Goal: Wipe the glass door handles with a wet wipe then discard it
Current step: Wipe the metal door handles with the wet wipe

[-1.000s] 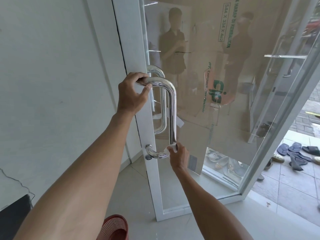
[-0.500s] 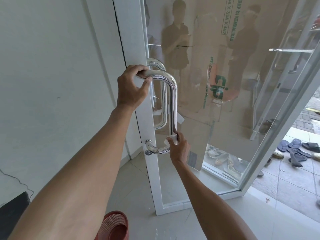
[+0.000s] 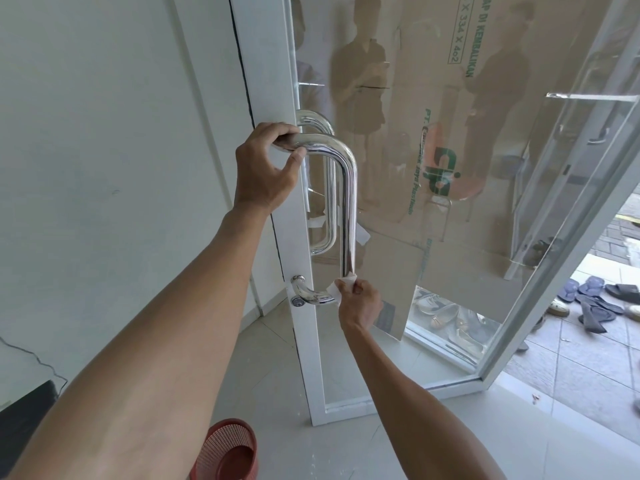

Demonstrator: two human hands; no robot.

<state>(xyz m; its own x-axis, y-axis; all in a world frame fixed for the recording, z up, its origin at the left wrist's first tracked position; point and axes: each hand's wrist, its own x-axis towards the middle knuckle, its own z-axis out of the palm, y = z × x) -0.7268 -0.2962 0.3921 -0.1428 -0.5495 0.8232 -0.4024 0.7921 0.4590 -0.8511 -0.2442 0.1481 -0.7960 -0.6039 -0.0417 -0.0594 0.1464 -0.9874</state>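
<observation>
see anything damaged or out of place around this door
Two things. A dark crack runs down the wall beside the door frame. Outside, sandals lie scattered on the tiles. The handle itself looks intact.

the near door handle point(image 3: 349, 202) was polished metal, mirror-bright and smooth, and the second handle point(image 3: 327, 188) behind the pane had the same chrome gloss. the door glass point(image 3: 467, 237) was clear and glossy, throwing reflections, set in a smooth white painted frame point(image 3: 301, 341). the wet wipe point(image 3: 341, 285) looked thin, white and soft, crumpled. behind the glass leaned matt brown cardboard point(image 3: 433, 39) with green print. the floor tiles point(image 3: 277, 393) were pale with a slight sheen. the red basket point(image 3: 227, 452) looked like meshed plastic.
</observation>
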